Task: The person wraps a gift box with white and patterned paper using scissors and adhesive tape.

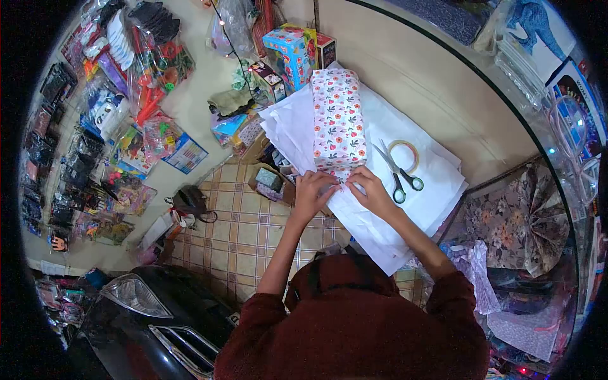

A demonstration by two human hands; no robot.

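A long box wrapped in white paper with a red floral print (339,114) lies on a stack of white sheets (430,202). My left hand (312,195) and my right hand (372,192) meet at its near end, fingertips pinched on the loose flap of the floral wrapping paper (341,172). Part of the flap is hidden under my fingers. Just right of the box, scissors with black and green handles (398,174) lie on the sheets, blades partly apart. A roll of tape (416,154) rests beside them, touching or close to the blades.
Boxed toys (290,54) stand behind the sheets. An open carton (277,183) with small items sits left of my left hand. A black vehicle front (164,316) is at the lower left. A glass-edged counter (506,107) curves along the right. Packaged goods hang on the left wall.
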